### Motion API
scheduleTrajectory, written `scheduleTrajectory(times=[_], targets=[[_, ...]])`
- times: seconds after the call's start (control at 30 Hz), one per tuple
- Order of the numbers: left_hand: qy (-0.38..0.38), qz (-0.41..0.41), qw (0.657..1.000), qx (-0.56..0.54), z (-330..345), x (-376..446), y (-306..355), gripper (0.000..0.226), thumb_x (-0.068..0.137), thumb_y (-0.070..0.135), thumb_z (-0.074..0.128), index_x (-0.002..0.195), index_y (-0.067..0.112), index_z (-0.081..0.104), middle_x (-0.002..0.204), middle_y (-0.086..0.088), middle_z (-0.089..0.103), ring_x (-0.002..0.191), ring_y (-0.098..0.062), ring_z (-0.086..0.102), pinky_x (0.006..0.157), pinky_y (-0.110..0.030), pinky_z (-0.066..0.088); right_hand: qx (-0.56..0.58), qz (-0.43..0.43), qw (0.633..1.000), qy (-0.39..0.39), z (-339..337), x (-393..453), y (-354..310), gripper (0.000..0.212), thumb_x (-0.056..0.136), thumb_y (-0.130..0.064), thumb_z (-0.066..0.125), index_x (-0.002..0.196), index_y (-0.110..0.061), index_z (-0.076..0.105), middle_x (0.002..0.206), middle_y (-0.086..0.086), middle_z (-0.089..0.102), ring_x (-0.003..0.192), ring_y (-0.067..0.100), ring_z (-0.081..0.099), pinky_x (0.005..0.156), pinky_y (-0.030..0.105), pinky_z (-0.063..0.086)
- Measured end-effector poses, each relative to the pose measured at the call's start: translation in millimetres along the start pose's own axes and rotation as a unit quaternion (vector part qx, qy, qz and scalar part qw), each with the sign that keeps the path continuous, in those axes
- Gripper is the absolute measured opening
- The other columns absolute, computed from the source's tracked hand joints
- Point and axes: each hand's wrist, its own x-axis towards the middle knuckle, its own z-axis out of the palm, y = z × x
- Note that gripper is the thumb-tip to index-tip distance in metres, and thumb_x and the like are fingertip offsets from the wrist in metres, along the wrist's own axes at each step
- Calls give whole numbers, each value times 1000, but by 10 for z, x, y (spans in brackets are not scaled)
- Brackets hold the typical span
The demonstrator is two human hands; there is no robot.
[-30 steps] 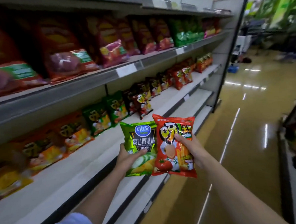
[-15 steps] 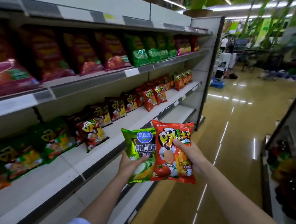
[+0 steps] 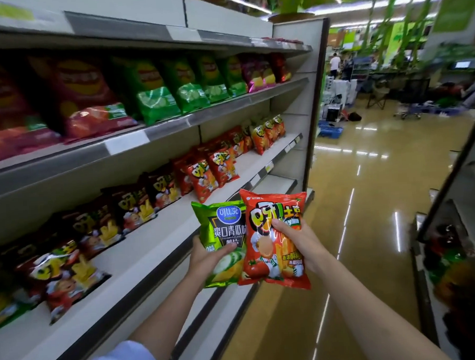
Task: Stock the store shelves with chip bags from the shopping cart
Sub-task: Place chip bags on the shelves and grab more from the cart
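My right hand grips the red tomato chip bag upright; the matching red bags stand up and to the left on the middle shelf. My left hand clasps the green cucumber chip bag, nearer that shelf. Both arms reach forward.

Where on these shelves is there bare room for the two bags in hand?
Bare: the front strip of the middle shelf, ahead of the red bags and dark bags, and the lower shelf. Crowded: the top shelf, filled with green bags.
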Motion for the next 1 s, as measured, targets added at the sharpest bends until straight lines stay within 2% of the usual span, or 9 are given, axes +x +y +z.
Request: scheduleTrajectory(times=[0.07, 0.17, 0.27, 0.43, 0.53, 0.6, 0.73, 0.87, 1.0], targets=[[-10, -1, 1000, -1, 227, 374, 84, 103, 47, 39, 93, 131, 19, 36, 115, -6, 64, 99, -27, 66, 90, -50, 53, -9, -7, 1000, 9, -162, 345, -109, 84, 56, -49, 82, 126, -21, 45, 102, 10, 73, 85, 27, 73, 76, 44, 59], [-18, 3, 1000, -12, 597, 964, 227, 101, 52, 38, 92, 133, 18, 36, 118, -7, 63, 103, -28, 64, 93, -50, 52, -15, -8, 1000, 26, -421, 867, -285, 88, 55, -49, 83, 129, -21, 45, 101, 10, 73, 83, 28, 73, 71, 42, 59], [-39, 7, 999, -15, 997, 1526, 376, 110, 40, 46, 92, 132, 17, 38, 118, -6, 63, 102, -26, 64, 92, -50, 52, -19, -10, 999, 48, -704, 1360, -417, 83, 58, -46, 82, 128, -19, 46, 99, 10, 74, 82, 29, 73, 69, 40, 59], [-68, -9, 997, -29, 1588, 2176, 397, 87, 57, 29, 91, 126, 18, 38, 113, -5, 65, 99, -26, 66, 90, -48, 53, -6, 10, 998, 64, -1149, 1979, -437, 78, 62, -48, 81, 127, -19, 49, 98, 10, 74, 84, 32, 73, 71, 42, 59], [-83, -30, 996, -34, 1866, 2501, 320, 100, 50, 35, 92, 131, 18, 36, 115, -8, 65, 97, -27, 67, 88, -50, 55, -5, 22, 997, 70, -1392, 2354, -404, 73, 64, -45, 79, 125, -17, 50, 94, 9, 75, 80, 29, 73, 64, 36, 58], [-87, -33, 995, -27, 2024, 2755, 276, 96, 56, 31, 90, 133, 19, 34, 115, -8, 64, 97, -28, 67, 87, -50, 55, -7, 31, 998, 62, -1536, 2641, -370, 73, 64, -44, 79, 125, -17, 50, 94, 9, 75, 80, 29, 73, 65, 36, 58], [-52, -29, 998, -11, 2363, 3281, 356, 80, 62, 23, 88, 124, 22, 37, 108, -3, 64, 97, -25, 66, 88, -46, 55, -12, 33, 998, 44, -1865, 3398, -385, 78, 59, -47, 79, 125, -18, 50, 96, 9, 74, 81, 29, 73, 68, 39, 58], [5, -22, 1000, -16, 2598, 3847, 514, 100, 42, 40, 95, 124, 17, 43, 112, -6, 67, 97, -24, 67, 89, -46, 55, -10, 28, 1000, -1, -2133, 4217, -542, 93, 47, -55, 89, 126, -23, 50, 102, 7, 74, 87, 30, 73, 80, 49, 58], [86, -7, 996, -28, 2748, 4253, 723, 128, 31, 59, 90, 139, 20, 34, 126, -2, 61, 110, -24, 62, 98, -48, 50, -36, 21, 996, -75, -2310, 5088, -877, 89, 47, -58, 88, 122, -26, 53, 104, 6, 73, 89, 28, 73, 84, 51, 57]])
